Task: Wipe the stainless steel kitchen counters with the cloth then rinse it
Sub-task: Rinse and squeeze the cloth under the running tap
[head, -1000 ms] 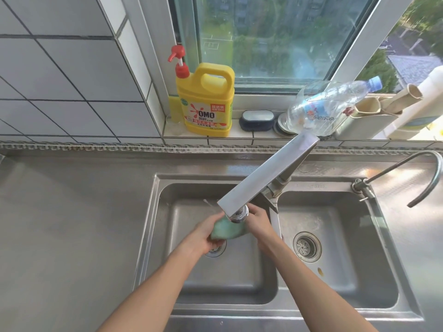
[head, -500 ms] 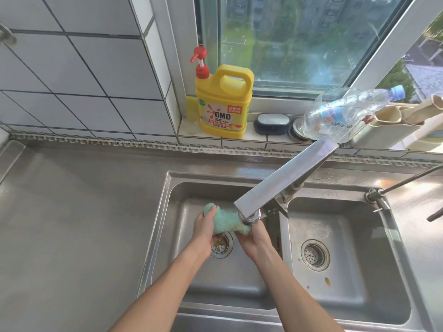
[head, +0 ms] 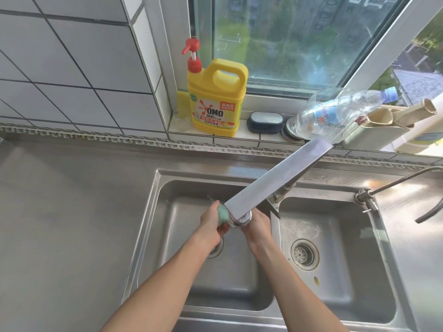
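Bunched between both hands, the small green cloth (head: 222, 215) is held directly under the flat steel faucet spout (head: 275, 180), over the left basin (head: 167, 212); it is gripped by the left hand (head: 212, 225), while the right hand (head: 257, 225), seemingly clasping it too, is partly hidden.

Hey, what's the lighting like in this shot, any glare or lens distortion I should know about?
Head view: daylight from the window, bright glare on the counter by the thin tap; wide-angle bending of the tile lines; the faucet spout hides most of the cloth.
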The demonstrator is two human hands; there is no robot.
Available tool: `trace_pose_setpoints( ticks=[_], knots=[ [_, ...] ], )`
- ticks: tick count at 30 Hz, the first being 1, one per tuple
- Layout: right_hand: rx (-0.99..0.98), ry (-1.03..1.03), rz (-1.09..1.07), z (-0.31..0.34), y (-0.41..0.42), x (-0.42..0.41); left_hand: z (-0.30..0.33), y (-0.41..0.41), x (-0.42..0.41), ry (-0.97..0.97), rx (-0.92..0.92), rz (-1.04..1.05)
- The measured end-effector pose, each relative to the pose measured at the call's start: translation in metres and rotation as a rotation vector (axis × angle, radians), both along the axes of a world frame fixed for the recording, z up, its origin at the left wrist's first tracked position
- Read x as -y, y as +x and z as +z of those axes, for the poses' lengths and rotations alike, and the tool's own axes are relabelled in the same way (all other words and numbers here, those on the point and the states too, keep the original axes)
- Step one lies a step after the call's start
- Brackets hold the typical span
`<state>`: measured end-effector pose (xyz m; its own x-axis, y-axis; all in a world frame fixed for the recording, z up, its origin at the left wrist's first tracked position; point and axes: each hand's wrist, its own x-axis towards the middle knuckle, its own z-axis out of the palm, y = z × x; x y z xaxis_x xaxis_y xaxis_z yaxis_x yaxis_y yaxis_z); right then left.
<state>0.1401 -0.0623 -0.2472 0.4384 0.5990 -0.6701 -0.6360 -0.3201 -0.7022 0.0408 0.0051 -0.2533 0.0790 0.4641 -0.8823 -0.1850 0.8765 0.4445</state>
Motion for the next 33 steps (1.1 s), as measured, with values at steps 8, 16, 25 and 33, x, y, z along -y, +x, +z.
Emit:
trace_pose_setpoints(
  ticks=[8, 16, 25, 33],
  knots=[
    [0.471, -0.015, 0.233, -0.016, -0.038, 0.0, -0.012, 0.0, 0.004, 0.021, -0.006, -0.026],
    [0.684, -0.197, 0.436, -0.014, -0.009, -0.017, 0.003, 0.008, 0.036, 0.174, -0.143, -0.282],
    [0.735, -0.181, 0.501, -0.007, -0.027, 0.0, -0.007, 0.01, 0.017, 0.054, -0.058, -0.198],
    [0.597, -0.29, 0.319, -0.003, -0.031, 0.003, -0.008, 0.012, 0.019, 0.123, -0.128, -0.366]
  ],
)
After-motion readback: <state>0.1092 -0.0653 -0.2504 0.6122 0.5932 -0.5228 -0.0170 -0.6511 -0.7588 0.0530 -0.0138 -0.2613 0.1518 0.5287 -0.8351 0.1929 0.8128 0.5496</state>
